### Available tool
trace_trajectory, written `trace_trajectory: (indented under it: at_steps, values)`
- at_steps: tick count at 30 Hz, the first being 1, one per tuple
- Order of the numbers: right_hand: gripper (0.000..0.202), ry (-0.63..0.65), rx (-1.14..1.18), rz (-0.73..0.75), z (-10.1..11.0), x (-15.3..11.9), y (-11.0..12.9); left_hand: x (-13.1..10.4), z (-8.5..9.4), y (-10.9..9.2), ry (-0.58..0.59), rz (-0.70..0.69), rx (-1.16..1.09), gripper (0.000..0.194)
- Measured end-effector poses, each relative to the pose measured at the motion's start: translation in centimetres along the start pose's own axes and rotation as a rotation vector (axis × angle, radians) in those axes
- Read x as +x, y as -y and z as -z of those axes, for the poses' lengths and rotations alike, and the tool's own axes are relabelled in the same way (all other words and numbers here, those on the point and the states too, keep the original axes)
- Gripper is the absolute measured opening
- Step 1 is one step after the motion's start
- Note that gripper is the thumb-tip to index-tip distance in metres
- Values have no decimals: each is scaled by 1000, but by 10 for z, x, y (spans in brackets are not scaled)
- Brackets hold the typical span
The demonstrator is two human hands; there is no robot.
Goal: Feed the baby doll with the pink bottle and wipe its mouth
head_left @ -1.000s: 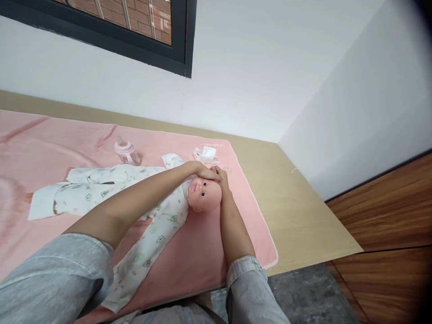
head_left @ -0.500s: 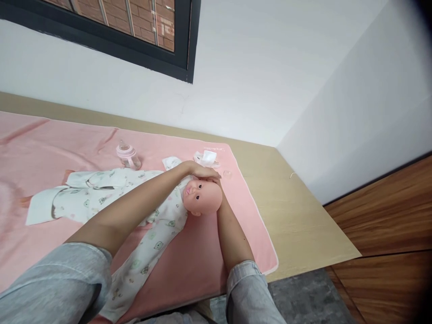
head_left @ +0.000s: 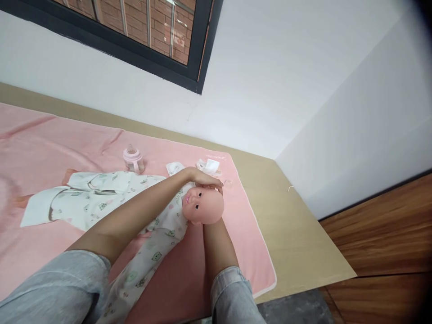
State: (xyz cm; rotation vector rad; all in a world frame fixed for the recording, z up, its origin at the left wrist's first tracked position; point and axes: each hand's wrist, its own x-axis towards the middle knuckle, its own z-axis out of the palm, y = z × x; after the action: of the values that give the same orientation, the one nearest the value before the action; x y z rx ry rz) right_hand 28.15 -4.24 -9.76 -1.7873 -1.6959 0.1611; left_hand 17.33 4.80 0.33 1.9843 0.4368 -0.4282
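A bald baby doll (head_left: pixel 207 206) in a white patterned outfit (head_left: pixel 116 186) lies on its back, its head toward the right. Stretched across its upper body, my left arm ends in my left hand (head_left: pixel 205 178), whose extended fingers rest against the far side of the doll's head. My right forearm (head_left: pixel 219 245) passes beneath the head from the near side. The head and my left hand hide most of my right hand, so its fingers cannot be made out. One long sleeve (head_left: pixel 148 261) of the outfit trails toward the near edge.
A pink blanket (head_left: pixel 249 243) covers much of the wooden table (head_left: pixel 286 234). A pink-lidded bottle (head_left: pixel 133 160) stands beyond the doll. Near the blanket's far corner lie a white packet (head_left: pixel 212 166) and a small clear item (head_left: pixel 228 183). Walls and a window bound the far side.
The camera view has shifted slightly. My right forearm has moved left, farther under the doll's head. My left hand remains at the head's far side.
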Motion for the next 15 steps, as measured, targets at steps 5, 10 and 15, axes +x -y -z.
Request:
trace_trajectory:
  at_steps: [5, 10, 15]
  values:
    - [66, 50, -281, 73, 1, 13, 13, -1, 4, 3, 33, -4, -28, 58]
    - [60, 77, -364, 134, 0, 17, 8, 0, 3, 7, 31, 5, -28, 61]
    - [57, 40, -357, -7, -15, 13, 2, 10, 5, 12, 33, 16, -30, 66]
